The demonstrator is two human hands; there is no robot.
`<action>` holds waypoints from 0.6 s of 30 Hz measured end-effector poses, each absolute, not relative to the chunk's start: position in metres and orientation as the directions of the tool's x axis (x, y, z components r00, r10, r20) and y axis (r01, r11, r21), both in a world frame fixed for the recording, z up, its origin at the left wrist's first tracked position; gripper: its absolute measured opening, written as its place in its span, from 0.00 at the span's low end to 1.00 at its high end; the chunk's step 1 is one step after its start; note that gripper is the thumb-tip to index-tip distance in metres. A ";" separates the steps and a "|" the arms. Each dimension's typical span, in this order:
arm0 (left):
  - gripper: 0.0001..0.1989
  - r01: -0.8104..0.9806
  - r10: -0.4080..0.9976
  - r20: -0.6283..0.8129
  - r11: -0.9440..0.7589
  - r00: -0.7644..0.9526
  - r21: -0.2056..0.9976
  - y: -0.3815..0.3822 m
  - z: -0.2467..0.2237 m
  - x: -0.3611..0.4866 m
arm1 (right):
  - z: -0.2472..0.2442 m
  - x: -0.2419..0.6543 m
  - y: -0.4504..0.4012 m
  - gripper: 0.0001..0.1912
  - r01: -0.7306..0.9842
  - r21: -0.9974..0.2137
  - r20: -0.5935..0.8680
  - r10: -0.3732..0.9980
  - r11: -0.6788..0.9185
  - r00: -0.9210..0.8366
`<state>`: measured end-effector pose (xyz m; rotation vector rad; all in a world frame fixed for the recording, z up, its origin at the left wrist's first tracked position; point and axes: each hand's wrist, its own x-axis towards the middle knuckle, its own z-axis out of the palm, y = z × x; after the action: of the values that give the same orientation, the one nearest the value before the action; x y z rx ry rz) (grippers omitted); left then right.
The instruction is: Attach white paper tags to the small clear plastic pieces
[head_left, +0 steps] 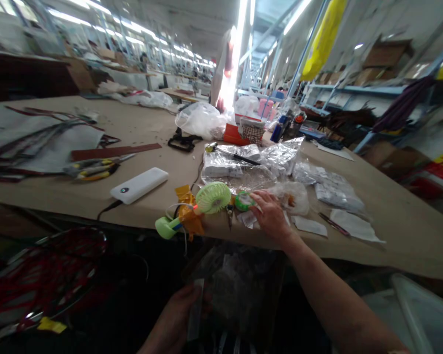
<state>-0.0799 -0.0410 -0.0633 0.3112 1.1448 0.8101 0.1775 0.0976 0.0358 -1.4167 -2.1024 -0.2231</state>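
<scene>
My right hand [271, 216] reaches over the table's front edge, its fingers and thumb closed on the right side of a small green-rimmed round thing [243, 201] with a pale middle, which looks like a tape roll. Below the table edge, my left hand [179, 309] holds a narrow translucent strip [195, 309] upright; its fingertips are in shadow. Just left of the round thing lies a small metal-tipped item [230, 216]. A light-green hand fan [213, 197] lies tilted at the edge beside it, on orange tape. Crumpled clear plastic [293, 196] sits behind my right hand.
A white power bank [139, 186] with a black cable lies left of the fan. Farther left are yellow-handled scissors [96, 169]. Silvery plastic packets [236, 167] with a hammer [232, 153] on top lie behind. A pen [334, 224] and white paper pieces [310, 226] are at right.
</scene>
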 end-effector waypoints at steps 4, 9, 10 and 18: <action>0.15 -0.352 0.698 -0.696 0.703 0.171 0.618 -0.037 -0.063 -0.074 | 0.027 0.218 0.069 0.09 0.836 -0.402 0.653 0.757 0.374 -0.024; 0.11 -0.270 0.686 -0.709 0.722 0.162 0.637 -0.029 -0.042 -0.053 | -0.003 0.230 0.029 0.10 0.890 -0.286 0.550 0.821 0.356 -0.152; 0.10 -0.257 0.691 -0.698 0.721 0.189 0.644 -0.027 -0.034 -0.047 | -0.008 0.228 0.024 0.12 0.903 -0.242 0.538 0.823 0.356 -0.180; 0.07 -0.260 0.719 -0.635 0.695 0.283 0.671 -0.017 -0.001 -0.016 | -0.033 0.226 0.023 0.22 0.949 -0.118 0.504 0.841 0.292 -0.196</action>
<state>-0.0157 -0.0169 -0.0013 0.4912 1.1004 0.6912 0.2259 0.0226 -0.0327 -1.5955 -2.0890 -0.3005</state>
